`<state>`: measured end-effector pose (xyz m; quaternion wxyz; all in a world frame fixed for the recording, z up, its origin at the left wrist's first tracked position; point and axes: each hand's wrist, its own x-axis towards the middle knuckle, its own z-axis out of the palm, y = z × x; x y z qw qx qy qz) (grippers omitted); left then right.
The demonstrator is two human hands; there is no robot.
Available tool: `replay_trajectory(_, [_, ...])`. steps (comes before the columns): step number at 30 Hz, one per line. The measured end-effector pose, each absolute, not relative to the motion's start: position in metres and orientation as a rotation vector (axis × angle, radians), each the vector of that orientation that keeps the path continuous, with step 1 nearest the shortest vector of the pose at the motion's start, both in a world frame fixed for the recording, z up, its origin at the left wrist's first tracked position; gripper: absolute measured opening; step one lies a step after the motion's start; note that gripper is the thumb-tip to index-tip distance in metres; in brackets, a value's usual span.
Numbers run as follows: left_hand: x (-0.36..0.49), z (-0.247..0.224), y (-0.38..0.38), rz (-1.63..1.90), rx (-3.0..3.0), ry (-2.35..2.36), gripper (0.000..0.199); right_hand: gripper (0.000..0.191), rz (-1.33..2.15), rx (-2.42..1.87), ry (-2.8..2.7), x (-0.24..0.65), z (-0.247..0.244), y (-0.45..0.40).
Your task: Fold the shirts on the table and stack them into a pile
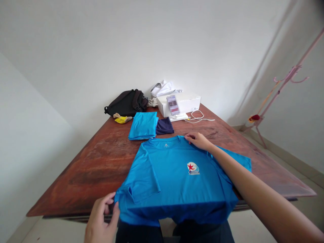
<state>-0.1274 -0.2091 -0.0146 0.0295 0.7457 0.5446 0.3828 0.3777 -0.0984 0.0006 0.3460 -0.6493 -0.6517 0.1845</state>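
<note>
A blue T-shirt [174, 182] with a round red-and-white emblem lies front up on the table, collar at the far end. Its left sleeve is folded inward over the body, while the right sleeve spreads outward. The lower part of the shirt hangs over the near table edge. My left hand [101, 217] is at the shirt's lower left side, thumb and finger closed on its edge. Reaching across the right side, my right hand [198, 140] pinches the shoulder beside the collar. My right forearm covers part of the right sleeve.
Beyond the shirt lie a folded blue stack [143, 124] and a dark folded cloth [165, 126]. Farther back are a black bag [124, 104], a yellow-and-beige item [122, 118], a white box [188, 103] and a white cable [198, 118]. A pink coat rack [283, 82] stands right of the wooden table [101, 162].
</note>
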Motion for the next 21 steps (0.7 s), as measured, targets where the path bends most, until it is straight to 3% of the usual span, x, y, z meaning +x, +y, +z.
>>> replay_trajectory(4, [-0.137, -0.016, -0.201, 1.129, 2.362, 1.607, 0.019, 0.037, 0.471, -1.689, -1.696, 0.378, 0.0, -0.099])
replay_trajectory(13, [-0.14, -0.004, -0.208, 1.133, 2.308, 1.773, 0.019, 0.037, 0.469, -1.691, -1.728, 0.381, -0.005, -0.095])
replay_trajectory(18, [-0.136, -0.015, -0.221, 0.583, 2.217, 1.982, 0.056, 0.036, 0.471, -1.693, -1.718, 0.381, -0.005, -0.096])
replay_trajectory(21, [-0.135, -0.013, -0.219, 0.393, 2.12, 2.01, 0.059, 0.037, 0.466, -1.69, -1.712, 0.381, -0.005, -0.096])
